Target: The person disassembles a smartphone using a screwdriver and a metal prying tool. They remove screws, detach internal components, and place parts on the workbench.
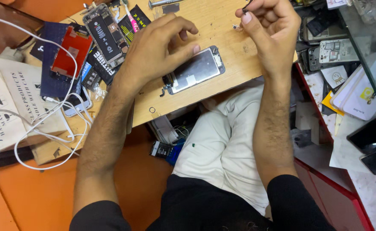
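Note:
A phone screen assembly [196, 68] lies back side up on the wooden board [222, 25], its metal shield plate showing and a flex cable at its left end. My left hand [158, 47] rests on the assembly's upper left part, thumb pressed on its top edge, fingers curled. My right hand [267, 28] hovers above the board to the right of the assembly, fingertips pinched on a thin dark tool [247, 5] near the top edge. A tiny metal part [238, 28] lies on the board just under that hand.
An opened phone with its battery showing [104, 34], a red-backed display panel [70, 51] and a pink-handled tool [132, 21] lie at the left. White cables [47, 124] loop over cardboard boxes [8, 98]. Phone housings and cards [333, 51] crowd the right side.

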